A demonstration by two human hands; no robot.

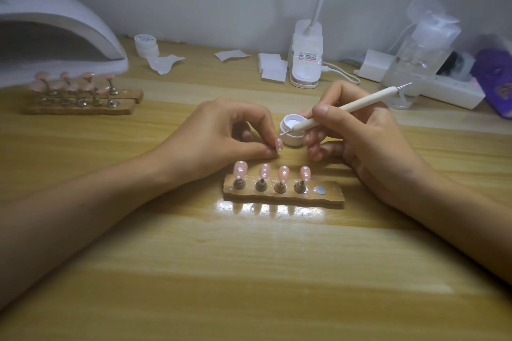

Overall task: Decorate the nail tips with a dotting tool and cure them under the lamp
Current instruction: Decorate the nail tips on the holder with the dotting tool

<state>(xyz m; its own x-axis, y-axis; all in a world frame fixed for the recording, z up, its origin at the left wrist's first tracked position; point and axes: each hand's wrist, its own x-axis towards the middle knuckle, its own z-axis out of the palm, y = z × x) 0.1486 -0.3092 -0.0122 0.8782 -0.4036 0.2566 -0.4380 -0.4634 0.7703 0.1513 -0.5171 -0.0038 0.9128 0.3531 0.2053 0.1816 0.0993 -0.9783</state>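
My left hand (230, 133) pinches a pink nail tip (279, 144) with white dots between thumb and forefinger, just above the table. My right hand (357, 130) grips a cream dotting tool (346, 108) like a pen; its lower metal point sits right at the upper edge of that tip. Directly behind the point stands a small open white gel pot (293, 130). In front of both hands lies a wooden holder (284, 192) carrying several dotted pink tips on metal stands, with one bare magnet spot at its right end. The white curing lamp (55, 33) stands at the back left.
Two more wooden holders (83, 104) with pink tips sit before the lamp. Along the back are a white jar (146, 44), paper wipes (273, 68), a desk lamp base (304, 55), a pump bottle (421, 52), a power strip (443, 88) and a purple pack (496, 77).
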